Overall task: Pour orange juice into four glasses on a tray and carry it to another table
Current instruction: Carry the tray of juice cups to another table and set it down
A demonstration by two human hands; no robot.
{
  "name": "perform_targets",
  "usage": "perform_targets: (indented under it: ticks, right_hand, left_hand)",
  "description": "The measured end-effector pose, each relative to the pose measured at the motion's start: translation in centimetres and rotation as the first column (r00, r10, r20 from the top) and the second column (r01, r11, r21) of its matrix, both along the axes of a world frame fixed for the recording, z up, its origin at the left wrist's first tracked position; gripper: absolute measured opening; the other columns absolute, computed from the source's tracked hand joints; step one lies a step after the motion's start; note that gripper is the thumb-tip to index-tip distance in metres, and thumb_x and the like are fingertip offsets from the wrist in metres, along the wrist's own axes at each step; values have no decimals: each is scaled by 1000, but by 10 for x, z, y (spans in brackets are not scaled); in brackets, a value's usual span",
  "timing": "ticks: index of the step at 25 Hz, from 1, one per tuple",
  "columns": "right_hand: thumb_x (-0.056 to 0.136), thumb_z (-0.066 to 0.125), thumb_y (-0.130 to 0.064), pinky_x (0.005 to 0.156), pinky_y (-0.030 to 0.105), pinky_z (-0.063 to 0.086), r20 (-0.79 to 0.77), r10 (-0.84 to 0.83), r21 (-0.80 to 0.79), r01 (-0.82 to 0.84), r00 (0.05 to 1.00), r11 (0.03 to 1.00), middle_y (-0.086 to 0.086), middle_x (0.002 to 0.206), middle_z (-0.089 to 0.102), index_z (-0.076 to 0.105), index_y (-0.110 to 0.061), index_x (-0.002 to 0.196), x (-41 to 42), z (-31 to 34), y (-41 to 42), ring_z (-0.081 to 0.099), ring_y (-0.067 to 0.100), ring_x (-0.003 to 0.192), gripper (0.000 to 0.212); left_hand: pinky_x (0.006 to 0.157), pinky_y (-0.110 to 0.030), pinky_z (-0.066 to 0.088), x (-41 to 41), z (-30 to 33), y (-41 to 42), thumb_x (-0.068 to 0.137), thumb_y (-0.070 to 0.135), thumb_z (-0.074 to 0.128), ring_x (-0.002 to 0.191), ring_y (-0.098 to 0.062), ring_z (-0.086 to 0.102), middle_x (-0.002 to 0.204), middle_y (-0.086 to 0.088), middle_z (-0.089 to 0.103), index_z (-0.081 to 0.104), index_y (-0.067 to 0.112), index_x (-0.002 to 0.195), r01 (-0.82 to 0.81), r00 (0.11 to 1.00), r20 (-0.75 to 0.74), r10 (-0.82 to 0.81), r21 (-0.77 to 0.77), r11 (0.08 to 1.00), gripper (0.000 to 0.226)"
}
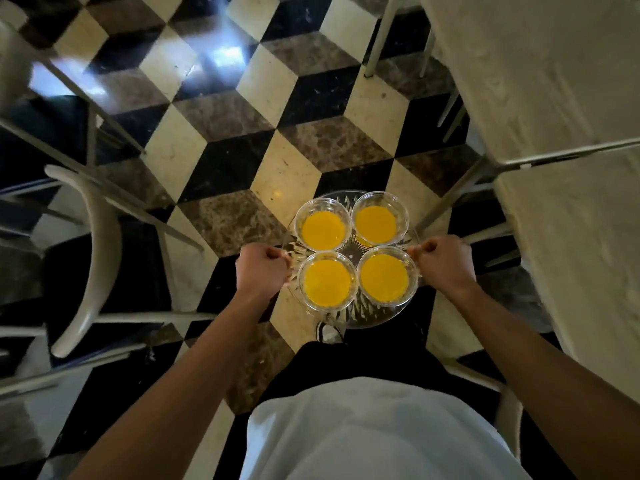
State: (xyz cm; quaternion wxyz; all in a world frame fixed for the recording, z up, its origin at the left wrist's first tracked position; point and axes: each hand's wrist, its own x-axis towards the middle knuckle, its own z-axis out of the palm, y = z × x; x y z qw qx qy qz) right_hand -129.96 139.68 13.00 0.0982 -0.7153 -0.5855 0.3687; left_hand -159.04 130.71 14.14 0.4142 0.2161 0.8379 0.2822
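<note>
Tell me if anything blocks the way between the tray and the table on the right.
Nothing visible blocks it. Both hands, left hand and right hand, grip the tray above open checkered floor. The cloth-covered table stands right of it; a chair stands left.

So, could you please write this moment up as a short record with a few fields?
stage: pouring done, tray being carried above the floor
tray: clear, round, cut pattern
left hand: grips the tray's left edge
right hand: grips the tray's right edge
glasses: four in a two-by-two block, all upright, each holding orange juice
floor: cube-pattern tiles
table: cloth-covered, to the person's right
chair: to the left
</note>
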Motion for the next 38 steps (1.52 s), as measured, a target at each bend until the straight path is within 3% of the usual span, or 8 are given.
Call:
perform_targets:
  ticks: [3,8,11,14,21,27,31,38]
  right_hand:
    - [90,73,-33,52,20,39,13,-3,4,3,1000,1000,2,65,70,76,-13,73,-23,5,37,67,17,67,27]
    - [91,72,-29,62,26,50,11,-14,20,13,1000,1000,3,69,73,79,-10,79,-56,0,110,69,16,69,24]
    - [92,71,-31,58,25,45,28,36,10,-36,999,999,3,67,71,76,-10,75,-71,-4,159,68,20,69,27]
    - [92,72,-29,58,28,52,-21,21,15,-21,1000,1000,4,63,69,76,-10,74,-84,-7,215,67,21,62,27]
    - [93,71,-27,52,20,39,-24,53,50,-52,998,997,1,66,70,78,-12,79,-104,4,348,64,12,62,22]
    - [92,72,-29,64,29,55,-15,-26,70,27,1000,997,4,72,75,79,-9,81,-102,2,442,71,19,69,24]
    - [92,72,-29,52,21,39,0,-91,53,91,996,995,2,69,73,78,-8,78,-101,-3,493,66,13,64,25]
    - [89,73,-31,50,19,36,27,-351,42,350,936,936,8,69,73,76,-4,75,-106,-4,574,69,23,69,31]
  left_hand:
    - [80,-60,67,-18,7,39,93,-15,55,85,-43,79,91,-29,77,75,-7,79,4,999,32,-5,15,1000,26]
    - [79,-54,69,-52,5,115,94,-14,58,85,-42,80,88,-25,78,74,0,76,6,1000,26,-6,-20,1000,28]
    - [80,-50,69,-67,2,164,96,-12,59,82,-35,80,87,-20,78,74,2,80,14,1000,-3,-14,-54,998,26]
    - [80,-50,69,-79,1,220,95,-12,60,79,-31,80,84,-18,78,75,1,81,12,999,-44,-14,-53,999,24]
    - [83,-51,68,-96,6,351,96,2,72,85,-25,79,87,-12,79,79,6,85,43,996,-82,-46,-41,998,14]
    - [83,-53,68,-102,3,462,94,-5,72,84,-31,80,85,-18,79,78,0,85,84,996,-39,-86,-34,996,12]
    - [81,-54,68,-108,-6,540,93,-9,66,79,-34,80,82,-20,79,78,2,80,155,987,-24,-156,-36,987,21]
    - [79,-58,67,-107,1,687,93,-10,62,78,-41,78,84,-27,78,78,2,78,402,913,-73,-402,-13,915,25]
